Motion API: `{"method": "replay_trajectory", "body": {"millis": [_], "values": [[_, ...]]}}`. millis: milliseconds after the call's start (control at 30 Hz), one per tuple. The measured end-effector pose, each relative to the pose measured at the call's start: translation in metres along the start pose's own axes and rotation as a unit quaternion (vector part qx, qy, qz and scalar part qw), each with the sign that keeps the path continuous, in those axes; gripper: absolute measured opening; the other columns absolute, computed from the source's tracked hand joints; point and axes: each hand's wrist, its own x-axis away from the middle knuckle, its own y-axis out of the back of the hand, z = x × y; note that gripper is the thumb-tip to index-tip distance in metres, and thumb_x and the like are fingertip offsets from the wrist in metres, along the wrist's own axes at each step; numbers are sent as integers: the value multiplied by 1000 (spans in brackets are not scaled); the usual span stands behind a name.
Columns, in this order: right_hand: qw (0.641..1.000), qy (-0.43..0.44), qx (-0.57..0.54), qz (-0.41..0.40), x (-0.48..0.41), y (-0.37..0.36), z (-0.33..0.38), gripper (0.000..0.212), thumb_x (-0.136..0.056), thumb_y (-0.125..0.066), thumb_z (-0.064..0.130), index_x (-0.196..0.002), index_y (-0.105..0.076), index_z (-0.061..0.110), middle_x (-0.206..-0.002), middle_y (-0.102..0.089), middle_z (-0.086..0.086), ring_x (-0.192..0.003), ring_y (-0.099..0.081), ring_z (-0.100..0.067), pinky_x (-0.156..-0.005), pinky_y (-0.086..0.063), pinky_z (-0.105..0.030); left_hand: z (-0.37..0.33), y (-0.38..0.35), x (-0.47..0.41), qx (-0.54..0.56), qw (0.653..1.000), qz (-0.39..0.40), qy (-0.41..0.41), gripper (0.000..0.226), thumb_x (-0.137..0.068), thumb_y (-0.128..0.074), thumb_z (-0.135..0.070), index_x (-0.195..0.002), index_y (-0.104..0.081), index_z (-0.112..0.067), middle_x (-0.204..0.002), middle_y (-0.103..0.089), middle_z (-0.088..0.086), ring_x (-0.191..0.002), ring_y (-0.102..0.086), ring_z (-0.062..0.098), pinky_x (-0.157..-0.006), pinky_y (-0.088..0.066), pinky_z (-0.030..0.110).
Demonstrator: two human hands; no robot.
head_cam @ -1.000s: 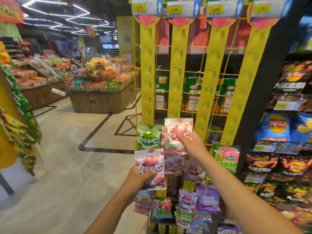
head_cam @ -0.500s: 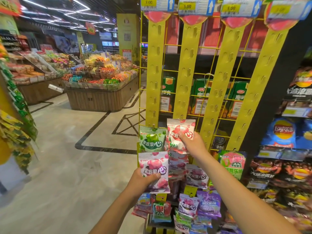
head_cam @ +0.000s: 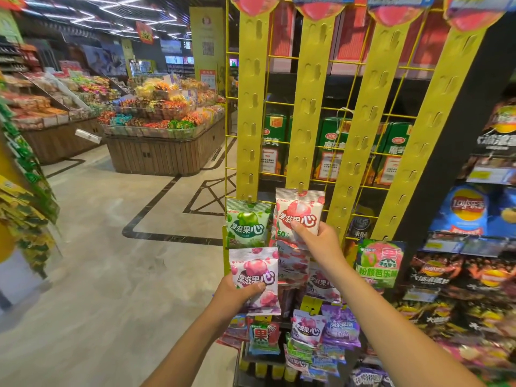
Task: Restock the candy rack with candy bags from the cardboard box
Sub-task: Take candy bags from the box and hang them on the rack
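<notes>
— Supermarket aisle, snack bins far left. At the candy rack (head_cam: 251,107) on the right, a red-and-white candy bag (head_cam: 300,213) is pinched low down by the right hand (head_cam: 317,240), thumb on the front, its top up at the second yellow strip (head_cam: 311,107). How should it be hung?

— Imo the hole should be lined up and slid fully onto the peg before it's let go. A pink bag (head_cam: 255,272) is gripped by the left hand (head_cam: 237,291), nearer and lower. Versus half a second ago, barely anything's moved; the top price tags are just cropped out now. No cardboard box is seen.
</notes>
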Motion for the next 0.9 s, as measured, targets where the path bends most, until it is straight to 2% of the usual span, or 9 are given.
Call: {"method": "replay_trajectory", "body": {"millis": [133,233,300,367,500,700,833,900], "values": [[1000,-14,-21,8,5,8,-12,27,-89,-78,34,-102,-74,11,-93,-80,-2,-85,-77,-20,-72,-64,-36,4,-5,-2,1,1000,3,-1,60,-72,-87,-33,-126,-66,-18,-112,-80,3,-103,-77,24,-100,-58,51],[998,-39,-46,29,13,15,-20,25,-91,-77,30,-106,-75,10,-95,-80,-2,-87,-78,-18,-76,-65,-37,5,-11,-2,-8,1000,13,1,51,-80,-86,-28,-126,-65,-20,-112,-80,2,-104,-77,24,-100,-59,50],[997,-51,-38,38,20,19,-28,27,-90,-77,32,-106,-76,10,-92,-80,-4,-86,-78,-19,-79,-65,-38,5,-16,-2,-8,1000,22,4,40,-88,-82,-19,-124,-65,-19,-110,-80,2,-102,-78,23,-98,-60,48],[997,-63,-27,42,26,25,-37,28,-90,-77,35,-103,-76,9,-90,-80,-5,-86,-78,-22,-82,-64,-39,6,-21,-3,-7,1000,20,3,39,-89,-81,-16,-124,-65,-18,-108,-81,1,-100,-78,22,-95,-61,43],[995,-83,-21,48,39,37,-51,24,-89,-78,36,-99,-76,14,-89,-80,-4,-86,-78,-20,-83,-63,-37,6,-35,-5,0,1000,11,4,34,-88,-82,-12,-116,-65,-20,-98,-81,-4,-95,-77,18,-83,-59,30],[994,-102,-18,42,58,58,-67,15,-91,-76,28,-96,-79,14,-88,-80,-5,-87,-77,-22,-81,-63,-35,6,-63,-13,-14,998,61,1,36,-87,-83,-14,-120,-70,-18,-106,-81,-2,-101,-77,19,-96,-59,40],[994,-104,-9,34,69,76,-79,16,-92,-74,28,-99,-79,15,-89,-80,-3,-87,-77,-20,-80,-63,-35,7,-88,-16,-5,996,86,1,36,-89,-81,-14,-122,-67,-20,-104,-81,-8,-98,-77,12,-81,-58,22],[994,-107,-3,35,74,85,-84,17,-92,-74,30,-101,-79,15,-91,-80,-2,-88,-76,-20,-80,-64,-38,8,-99,-20,-5,995,103,5,42,-89,-82,-17,-128,-65,-18,-111,-80,-4,-104,-76,16,-93,-59,32]]}}
